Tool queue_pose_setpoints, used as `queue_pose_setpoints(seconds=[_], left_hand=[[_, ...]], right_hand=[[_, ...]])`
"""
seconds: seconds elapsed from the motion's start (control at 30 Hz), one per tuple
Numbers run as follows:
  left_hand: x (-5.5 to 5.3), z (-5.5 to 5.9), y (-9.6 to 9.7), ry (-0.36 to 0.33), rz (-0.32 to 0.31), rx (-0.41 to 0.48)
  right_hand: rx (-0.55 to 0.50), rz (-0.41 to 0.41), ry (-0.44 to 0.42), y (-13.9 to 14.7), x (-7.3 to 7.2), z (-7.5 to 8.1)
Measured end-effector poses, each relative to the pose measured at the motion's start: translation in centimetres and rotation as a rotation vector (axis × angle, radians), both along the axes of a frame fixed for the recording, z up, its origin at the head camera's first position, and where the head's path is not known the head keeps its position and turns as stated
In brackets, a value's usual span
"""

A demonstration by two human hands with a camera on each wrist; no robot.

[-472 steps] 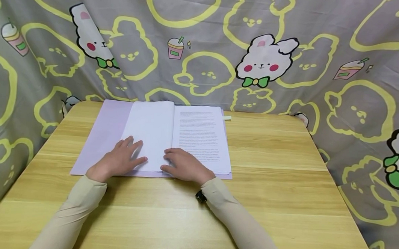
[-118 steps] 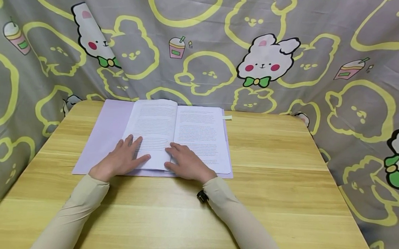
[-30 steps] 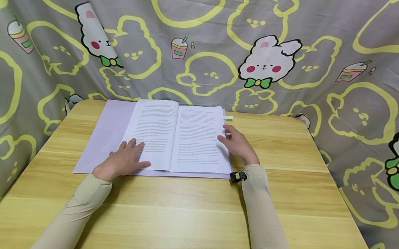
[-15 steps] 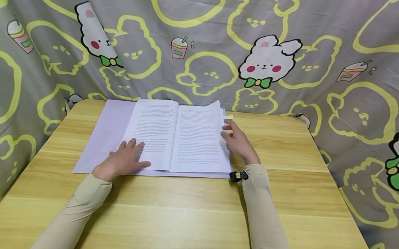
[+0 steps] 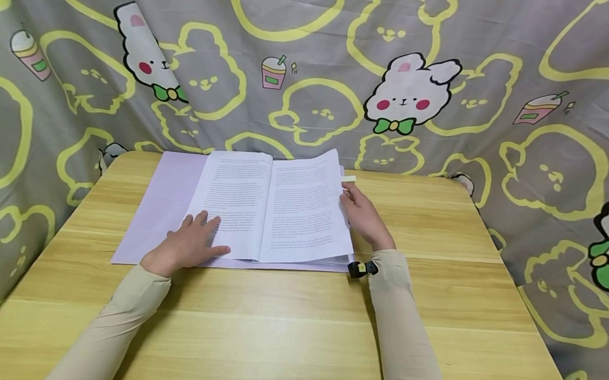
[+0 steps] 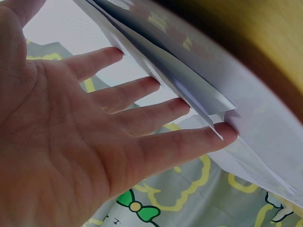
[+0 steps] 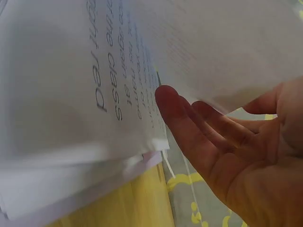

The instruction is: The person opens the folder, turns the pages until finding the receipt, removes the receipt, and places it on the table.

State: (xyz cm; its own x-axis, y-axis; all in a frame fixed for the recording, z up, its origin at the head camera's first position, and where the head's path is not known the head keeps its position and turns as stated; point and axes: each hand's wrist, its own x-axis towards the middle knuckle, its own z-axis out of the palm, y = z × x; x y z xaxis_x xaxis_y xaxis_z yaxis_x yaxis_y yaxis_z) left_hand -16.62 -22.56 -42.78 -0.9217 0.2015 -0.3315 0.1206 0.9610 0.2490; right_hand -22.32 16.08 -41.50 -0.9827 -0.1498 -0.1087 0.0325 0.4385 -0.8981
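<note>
A booklet of printed sheets in a lilac cover point(image 5: 172, 189) lies spread at the back of the table in the head view. My left hand point(image 5: 184, 248) rests on the lower part of its left page point(image 5: 235, 192), fingers straight and spread; in the left wrist view the fingertips point(image 6: 182, 109) touch the paper. At the outer edge of the right page point(image 5: 304, 204), my right hand point(image 5: 367, 216) pinches the sheet, which is raised off the stack. The right wrist view shows the lifted page point(image 7: 232, 42) between thumb and fingers, above another printed sheet point(image 7: 52, 104).
A pale sticky tab point(image 5: 348, 179) juts out from the booklet's right edge. The wooden table point(image 5: 287, 327) extends in front of and right of the booklet. A grey patterned curtain point(image 5: 322, 53) hangs behind and at both sides.
Earlier the booklet showed a blank left page, then printed ones. The right hand has gone from the booklet's middle to the right edge and lifted that page's outer side. The left hand stays put.
</note>
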Motion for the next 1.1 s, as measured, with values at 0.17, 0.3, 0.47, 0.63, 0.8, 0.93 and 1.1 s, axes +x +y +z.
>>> queue_pose_setpoints(seconds=[0.17, 0.3, 0.47, 0.63, 0.8, 0.93, 1.1], left_hand=[[0.1, 0.1, 0.0, -0.003, -0.005, 0.002], [0.1, 0.1, 0.0, -0.005, -0.006, 0.004], [0.1, 0.0, 0.0, -0.004, -0.002, 0.011], [0.1, 0.0, -0.1, -0.004, 0.0, 0.011], [0.2, 0.1, 0.0, -0.001, -0.005, 0.012], [0.3, 0.2, 0.0, -0.002, -0.008, 0.013], [0.3, 0.2, 0.0, 0.001, -0.012, 0.009]], right_hand=[[-0.022, 0.037, -0.004, -0.5, 0.0, -0.1], [-0.033, 0.055, -0.023, -0.7, 0.2, 0.0], [-0.066, 0.064, -0.055, -1.0, 0.2, 0.0], [-0.033, 0.086, -0.042, -1.4, 0.0, -0.2], [0.004, 0.11, -0.008, -1.8, 0.0, -0.5], [0.004, 0.126, 0.003, -2.2, 0.1, -0.7], [0.016, 0.135, 0.011, -2.8, 0.2, -1.1]])
